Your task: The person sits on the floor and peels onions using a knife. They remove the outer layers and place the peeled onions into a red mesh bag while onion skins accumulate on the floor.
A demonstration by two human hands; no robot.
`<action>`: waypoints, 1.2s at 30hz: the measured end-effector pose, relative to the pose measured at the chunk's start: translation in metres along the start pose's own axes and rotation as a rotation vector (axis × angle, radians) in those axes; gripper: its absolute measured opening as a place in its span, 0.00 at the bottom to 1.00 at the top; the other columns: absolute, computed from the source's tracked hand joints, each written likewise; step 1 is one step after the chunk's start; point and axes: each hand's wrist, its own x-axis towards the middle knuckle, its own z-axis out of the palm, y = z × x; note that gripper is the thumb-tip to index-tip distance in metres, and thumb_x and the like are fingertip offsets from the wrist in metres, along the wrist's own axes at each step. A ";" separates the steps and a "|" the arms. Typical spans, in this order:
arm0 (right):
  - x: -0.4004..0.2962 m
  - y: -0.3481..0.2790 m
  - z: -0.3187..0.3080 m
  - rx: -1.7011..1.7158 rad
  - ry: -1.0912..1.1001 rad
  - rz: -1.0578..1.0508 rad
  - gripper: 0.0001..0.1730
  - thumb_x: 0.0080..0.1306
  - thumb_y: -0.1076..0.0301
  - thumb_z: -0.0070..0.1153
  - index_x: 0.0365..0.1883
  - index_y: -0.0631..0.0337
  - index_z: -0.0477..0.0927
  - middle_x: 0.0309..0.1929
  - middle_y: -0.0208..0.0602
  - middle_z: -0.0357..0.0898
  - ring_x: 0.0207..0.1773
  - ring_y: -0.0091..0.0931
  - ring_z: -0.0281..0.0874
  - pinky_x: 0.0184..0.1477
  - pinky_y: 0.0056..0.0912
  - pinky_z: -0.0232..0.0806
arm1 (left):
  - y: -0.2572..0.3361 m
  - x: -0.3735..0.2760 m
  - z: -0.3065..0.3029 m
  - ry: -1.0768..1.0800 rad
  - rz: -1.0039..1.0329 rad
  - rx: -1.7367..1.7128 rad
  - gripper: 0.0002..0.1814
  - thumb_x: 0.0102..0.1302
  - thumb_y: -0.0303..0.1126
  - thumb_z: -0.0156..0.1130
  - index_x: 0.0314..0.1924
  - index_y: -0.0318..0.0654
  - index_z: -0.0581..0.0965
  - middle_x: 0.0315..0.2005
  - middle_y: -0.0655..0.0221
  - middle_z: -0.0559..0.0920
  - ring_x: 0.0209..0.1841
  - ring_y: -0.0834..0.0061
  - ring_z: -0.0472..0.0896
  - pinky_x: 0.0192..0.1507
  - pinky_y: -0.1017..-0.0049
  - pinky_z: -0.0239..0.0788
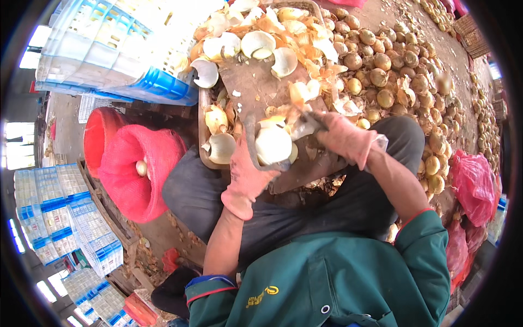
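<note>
My left hand [250,163], in a pink glove with dark, soiled fingers, grips a large peeled white onion [273,145] over the board. Thumb and fingers curve around its near and left sides. Just right of the onion is my right hand [341,133], gloved alike, its fingers bent beside loose onion skin [301,127]. Blur hides whether those fingers hold anything. Under both hands lies a worn brown board [261,88], set across a shallow tray [203,122]. Curved pale onion layers [284,62] and dry brown skins [271,22] are heaped at its far end.
Unpeeled onions [382,61] spread over the floor at right. Left of my knee stands a pink mesh sack [122,175] with peeled onions inside, against a red bucket [98,126]. Blue-and-white plastic crates [110,53] rise at far left; more crates [45,204] stand lower left.
</note>
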 end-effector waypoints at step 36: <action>-0.020 -0.020 -0.004 -0.151 -0.217 0.021 0.27 0.65 0.69 0.49 0.64 0.56 0.73 0.30 0.40 0.81 0.28 0.29 0.82 0.30 0.33 0.75 | -0.010 -0.007 -0.008 -0.028 0.034 -0.037 0.47 0.50 0.40 0.81 0.66 0.36 0.64 0.55 0.65 0.79 0.56 0.70 0.79 0.59 0.71 0.71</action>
